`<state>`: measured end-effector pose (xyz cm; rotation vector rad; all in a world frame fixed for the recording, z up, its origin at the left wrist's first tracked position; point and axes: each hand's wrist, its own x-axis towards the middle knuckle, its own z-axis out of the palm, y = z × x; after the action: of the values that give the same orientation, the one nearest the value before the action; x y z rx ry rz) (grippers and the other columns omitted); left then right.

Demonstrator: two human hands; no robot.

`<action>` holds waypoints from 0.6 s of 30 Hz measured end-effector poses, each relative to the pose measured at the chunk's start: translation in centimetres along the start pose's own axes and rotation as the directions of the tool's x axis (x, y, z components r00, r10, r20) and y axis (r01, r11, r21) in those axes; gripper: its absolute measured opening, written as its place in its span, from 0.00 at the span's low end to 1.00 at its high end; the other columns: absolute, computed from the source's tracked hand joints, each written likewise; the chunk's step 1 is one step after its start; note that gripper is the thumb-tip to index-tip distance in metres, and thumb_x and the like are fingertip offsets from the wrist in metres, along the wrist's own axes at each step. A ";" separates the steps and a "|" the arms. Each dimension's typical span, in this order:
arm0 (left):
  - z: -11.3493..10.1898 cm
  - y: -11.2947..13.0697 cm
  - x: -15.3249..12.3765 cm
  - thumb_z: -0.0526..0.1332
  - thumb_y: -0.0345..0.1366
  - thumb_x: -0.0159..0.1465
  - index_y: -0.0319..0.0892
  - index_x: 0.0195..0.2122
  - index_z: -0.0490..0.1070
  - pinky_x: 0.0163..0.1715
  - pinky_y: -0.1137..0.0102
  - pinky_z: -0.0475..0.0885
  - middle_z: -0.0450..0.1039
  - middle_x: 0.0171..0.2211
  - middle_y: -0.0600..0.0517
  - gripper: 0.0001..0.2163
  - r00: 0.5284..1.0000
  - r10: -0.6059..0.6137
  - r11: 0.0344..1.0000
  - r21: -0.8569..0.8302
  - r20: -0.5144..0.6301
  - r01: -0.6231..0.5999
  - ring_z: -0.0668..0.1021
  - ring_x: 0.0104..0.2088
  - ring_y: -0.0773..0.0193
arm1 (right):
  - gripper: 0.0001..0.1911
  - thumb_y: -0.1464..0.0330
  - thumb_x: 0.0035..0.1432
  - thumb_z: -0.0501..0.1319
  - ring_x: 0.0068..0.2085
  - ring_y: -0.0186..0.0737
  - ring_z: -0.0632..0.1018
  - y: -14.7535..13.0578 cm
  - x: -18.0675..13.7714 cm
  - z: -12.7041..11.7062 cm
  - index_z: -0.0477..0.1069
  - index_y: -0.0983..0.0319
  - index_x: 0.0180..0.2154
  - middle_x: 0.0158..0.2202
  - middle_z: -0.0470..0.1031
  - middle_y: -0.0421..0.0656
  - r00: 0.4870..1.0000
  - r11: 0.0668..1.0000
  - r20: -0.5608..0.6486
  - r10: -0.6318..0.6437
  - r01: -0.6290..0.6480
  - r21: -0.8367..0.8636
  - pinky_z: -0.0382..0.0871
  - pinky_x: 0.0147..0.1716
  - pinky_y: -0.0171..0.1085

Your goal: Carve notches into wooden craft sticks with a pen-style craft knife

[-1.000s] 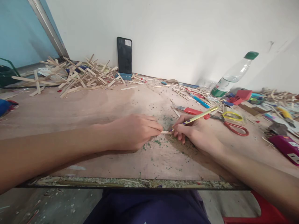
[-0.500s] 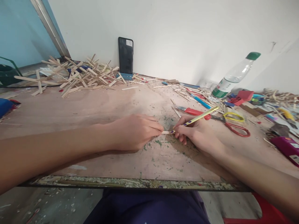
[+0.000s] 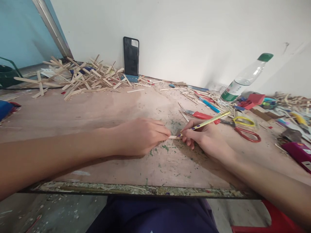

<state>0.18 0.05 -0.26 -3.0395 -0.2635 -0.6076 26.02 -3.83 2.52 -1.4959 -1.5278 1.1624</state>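
My left hand (image 3: 142, 136) rests on the wooden board (image 3: 97, 113), its fingers pressed together on one end of a small flat wooden stick (image 3: 174, 137). My right hand (image 3: 206, 137) is closed round a yellow pencil (image 3: 210, 120) with purple dots. The pencil's tip touches the stick's right end. Green flecks are scattered on the board around both hands.
A heap of wooden sticks (image 3: 80, 76) lies at the back left, with a black phone (image 3: 131, 56) leaning on the wall. To the right are a red utility knife (image 3: 201, 115), scissors (image 3: 243, 127), a plastic bottle (image 3: 243, 79) and mixed clutter.
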 end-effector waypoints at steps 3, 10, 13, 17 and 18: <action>0.0 0.0 0.0 0.55 0.25 0.80 0.37 0.46 0.83 0.52 0.59 0.83 0.87 0.55 0.42 0.15 1.000 0.001 1.000 -0.001 -0.002 -0.001 0.86 0.48 0.52 | 0.05 0.67 0.44 0.71 0.21 0.35 0.74 0.0 0.0 0.0 0.77 0.59 0.23 0.21 0.77 0.42 1.000 1.000 0.012 0.004 -0.004 -0.004 0.68 0.17 0.32; -0.1 0.0 0.0 0.55 0.26 0.81 0.39 0.47 0.83 0.53 0.61 0.83 0.87 0.56 0.44 0.15 1.000 0.002 1.000 0.000 0.002 -0.002 0.86 0.48 0.54 | 0.05 0.68 0.47 0.72 0.22 0.35 0.75 0.0 -0.1 0.0 0.78 0.59 0.25 0.23 0.78 0.42 1.000 1.000 0.022 -0.008 0.008 -0.004 0.70 0.19 0.32; 0.0 0.0 0.0 0.54 0.25 0.80 0.38 0.47 0.83 0.52 0.61 0.83 0.87 0.56 0.43 0.15 1.000 0.005 1.000 -0.004 0.003 -0.005 0.86 0.48 0.54 | 0.06 0.68 0.47 0.73 0.22 0.35 0.75 0.0 0.0 0.1 0.77 0.59 0.25 0.22 0.78 0.42 1.000 1.000 0.027 -0.007 0.007 -0.002 0.70 0.19 0.32; 0.0 0.1 0.0 0.56 0.25 0.80 0.38 0.48 0.84 0.54 0.61 0.82 0.87 0.56 0.44 0.14 1.000 -0.019 1.000 -0.005 0.010 0.019 0.86 0.49 0.54 | 0.06 0.67 0.45 0.73 0.21 0.35 0.74 -0.2 0.0 0.2 0.78 0.59 0.24 0.21 0.78 0.41 0.999 1.000 0.034 -0.001 0.001 0.003 0.69 0.18 0.31; 0.0 0.1 0.0 0.57 0.26 0.80 0.39 0.48 0.84 0.54 0.61 0.82 0.87 0.56 0.45 0.13 0.999 -0.030 1.000 -0.006 0.009 0.031 0.86 0.49 0.55 | 0.05 0.67 0.44 0.72 0.21 0.35 0.74 -0.3 0.0 0.2 0.78 0.59 0.23 0.21 0.78 0.41 0.999 1.000 0.034 0.001 -0.001 0.004 0.68 0.18 0.31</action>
<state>0.21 -0.04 -0.25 -3.0498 -0.3095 -0.5977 25.79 -3.88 2.71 -1.4818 -1.5469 1.1966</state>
